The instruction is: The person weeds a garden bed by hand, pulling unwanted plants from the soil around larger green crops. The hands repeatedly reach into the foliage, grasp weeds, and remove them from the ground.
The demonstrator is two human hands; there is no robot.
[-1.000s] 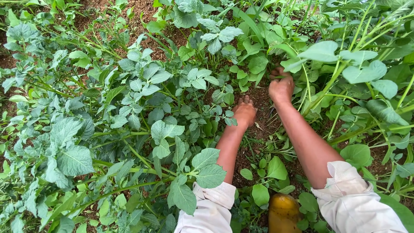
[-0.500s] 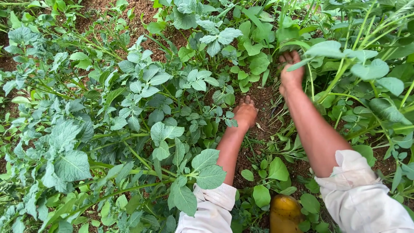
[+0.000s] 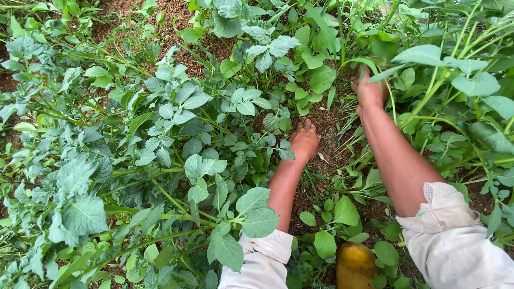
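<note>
Your left hand (image 3: 304,140) rests palm-down on the crumbly reddish-brown soil (image 3: 326,120) near the middle of the view, fingers (image 3: 307,126) laid close together and pointing to 12 o'clock, closed on nothing. Just at its 9 o'clock side stands the bushy potato-like plant with crinkled grey-green leaves (image 3: 193,115), its outer leaves brushing your wrist.

Your right hand (image 3: 369,88) is up at about 1 o'clock from the left one, well apart from it, pushed in among the thin green grass-like weed stems (image 3: 360,60). The fingers curl inward around those stems, though leaves hide the fingertips, so you cannot tell how firm the grip is. A broad smooth pale-green leaf (image 3: 423,54) hangs just over that hand at its 2 o'clock.

Both forearms are bare, with rolled off-white cloth sleeves (image 3: 455,235) at the elbows. At 6 o'clock, between your arms, a rounded yellow rubber boot toe (image 3: 354,263) pokes out among small round-leaved seedlings (image 3: 345,211).
</note>
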